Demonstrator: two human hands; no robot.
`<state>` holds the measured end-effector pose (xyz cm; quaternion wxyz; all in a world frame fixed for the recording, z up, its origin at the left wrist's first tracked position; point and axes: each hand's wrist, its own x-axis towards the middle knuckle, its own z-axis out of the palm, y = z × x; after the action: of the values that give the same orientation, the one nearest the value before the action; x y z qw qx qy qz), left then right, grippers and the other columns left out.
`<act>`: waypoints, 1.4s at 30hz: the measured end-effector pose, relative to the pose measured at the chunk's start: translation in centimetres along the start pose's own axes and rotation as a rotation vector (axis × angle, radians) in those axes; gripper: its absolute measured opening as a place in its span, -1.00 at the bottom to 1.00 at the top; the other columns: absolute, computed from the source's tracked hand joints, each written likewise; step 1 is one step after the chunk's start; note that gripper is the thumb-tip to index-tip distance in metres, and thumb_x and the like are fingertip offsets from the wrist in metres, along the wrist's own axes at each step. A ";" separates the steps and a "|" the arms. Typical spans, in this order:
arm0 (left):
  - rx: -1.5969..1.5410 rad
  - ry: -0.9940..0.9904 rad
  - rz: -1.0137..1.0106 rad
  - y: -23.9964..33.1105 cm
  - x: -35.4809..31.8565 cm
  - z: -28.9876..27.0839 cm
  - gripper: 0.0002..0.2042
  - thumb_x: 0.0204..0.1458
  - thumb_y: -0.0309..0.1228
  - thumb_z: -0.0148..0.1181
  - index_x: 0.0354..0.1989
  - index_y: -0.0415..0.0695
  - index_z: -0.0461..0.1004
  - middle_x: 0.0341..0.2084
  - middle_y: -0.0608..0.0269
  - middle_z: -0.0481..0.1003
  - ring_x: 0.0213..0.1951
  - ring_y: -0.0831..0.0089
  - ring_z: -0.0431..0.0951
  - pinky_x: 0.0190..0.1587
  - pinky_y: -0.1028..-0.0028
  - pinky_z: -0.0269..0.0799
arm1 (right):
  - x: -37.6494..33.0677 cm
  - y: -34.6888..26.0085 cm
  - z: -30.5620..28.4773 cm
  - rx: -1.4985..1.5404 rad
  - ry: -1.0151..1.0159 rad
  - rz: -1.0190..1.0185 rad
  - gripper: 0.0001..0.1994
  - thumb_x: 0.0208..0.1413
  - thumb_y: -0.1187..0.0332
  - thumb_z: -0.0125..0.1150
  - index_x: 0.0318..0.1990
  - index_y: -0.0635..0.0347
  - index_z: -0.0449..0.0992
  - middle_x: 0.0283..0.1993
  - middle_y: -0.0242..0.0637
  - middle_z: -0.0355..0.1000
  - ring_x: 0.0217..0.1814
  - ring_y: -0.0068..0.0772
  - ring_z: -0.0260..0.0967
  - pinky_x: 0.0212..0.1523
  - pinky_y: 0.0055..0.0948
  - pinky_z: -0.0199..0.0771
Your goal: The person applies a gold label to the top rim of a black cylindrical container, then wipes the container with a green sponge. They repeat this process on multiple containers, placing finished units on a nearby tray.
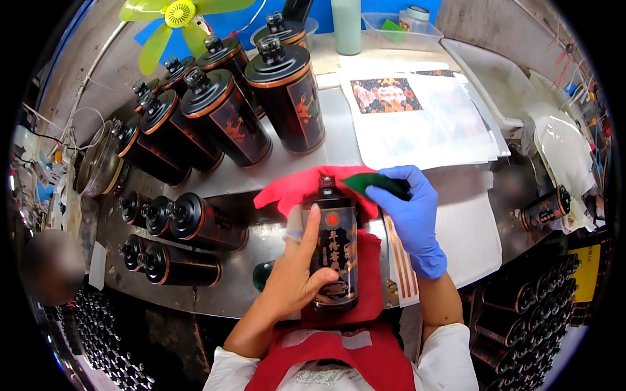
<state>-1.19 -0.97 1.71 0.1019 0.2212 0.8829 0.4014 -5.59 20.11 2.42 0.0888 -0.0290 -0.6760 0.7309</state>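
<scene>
The dark bottle (336,251) lies at lower centre of the frame on a red cloth (295,190), its neck pointing toward the top, its label face up; going from the left edge, I see a shiny metal lid (98,163) at mid left on the steel tabletop (261,244), and just right of it two rows of black bottles lying on their sides (189,221), the lower row (171,264) nearer the tabletop's front edge; above those, in the upper left, a cluster of black bottles with copper rims stands upright (225,117), with a yellow-green fan (177,14) at the top edge behind them; my left hand (297,274) is bare and rests on the dark bottle's left side, fingers (309,229) spread, the forefinger stretched up along the glass, the thumb laid across the label; my right hand (412,208) wears a blue glove and its fingers pinch a green pad (373,184) held against the dark bottle's shoulder; right of centre, white label sheets (424,120) are stacked in the upper part; at far right one more dark bottle (546,208) lies beside white plastic wrapping (567,150).
</scene>
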 end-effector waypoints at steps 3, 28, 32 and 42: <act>-0.043 0.037 0.007 -1.1 0.0 1.0 -0.04 -0.05 0.23 -0.04 0.36 -0.04 -0.38 0.16 -0.47 0.01 0.07 -0.38 0.20 0.09 0.16 0.20 | -1.1 -0.2 0.3 0.147 -0.044 0.052 -0.77 -0.13 0.63 0.29 -0.26 0.28 0.45 -0.29 -0.30 0.46 -0.26 -0.57 0.39 -0.21 -0.59 0.44; -0.320 0.122 -0.026 -3.2 -1.4 1.8 -0.03 -0.01 0.34 -0.30 0.30 -0.34 -0.17 0.01 -0.12 0.36 0.02 0.12 0.42 0.06 0.34 0.28 | -3.3 1.0 2.8 -0.223 -0.139 -0.626 -0.71 -0.23 0.62 0.28 -0.27 0.14 0.52 -0.25 -0.38 0.44 -0.24 -0.48 0.41 -0.25 -0.54 0.44; -0.673 -0.071 -0.011 -2.3 -4.1 1.7 0.17 -0.24 0.42 -0.08 0.31 -0.35 -0.30 0.16 -0.11 0.19 0.19 0.18 0.22 0.20 0.30 0.10 | -11.9 0.2 1.0 -0.588 -0.506 -0.743 -0.62 -0.39 0.54 0.33 -0.26 0.02 0.55 -0.24 -0.38 0.46 -0.23 -0.31 0.42 -0.31 -0.41 0.45; -0.536 0.246 0.074 -2.5 -7.5 5.7 -0.07 -0.23 -0.62 0.37 0.31 -0.28 -0.16 0.17 -0.06 0.18 0.13 0.24 0.31 0.15 0.32 0.28 | -2.2 -3.1 4.9 -0.978 -0.240 -0.972 -0.80 -0.13 0.38 0.18 -0.27 0.09 0.47 -0.28 -0.34 0.40 -0.27 -0.29 0.35 -0.27 -0.33 0.30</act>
<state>6.72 -2.20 -3.86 0.0343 0.1681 0.7426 0.6474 -3.90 15.12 5.75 0.3070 0.3210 -0.8689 0.2183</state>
